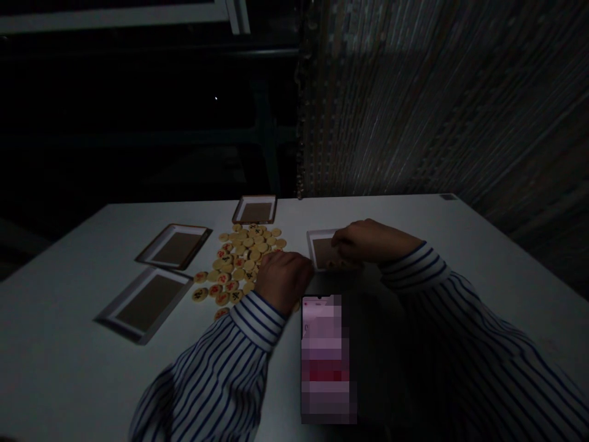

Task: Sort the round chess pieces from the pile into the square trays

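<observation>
Fingers of the left hand [283,279] are curled under with the knuckles up. They rest at the near right edge of the pieces [243,258], and the palm hides whether any piece is held. Fingers of the right hand [372,242] bend down over the right part of a tray [318,248], their tips touching or just above its brown floor. The light is too dim to tell if they pinch anything. Both wrists wear striped sleeves [257,319]. A white table [69,344] bears everything, and a beaded curtain [414,123] hangs behind its far right side. Three more trays lie to the left: one [147,301] nearest, one [175,245] beyond it, and a smaller one [255,210] at the far edge, just past the pile. A lit phone [326,359] lies between the forearms, just near of both hands. The pieces are round pale discs with red or dark marks, spread in a loose heap between the left trays and the left hand, well apart from the right one.
</observation>
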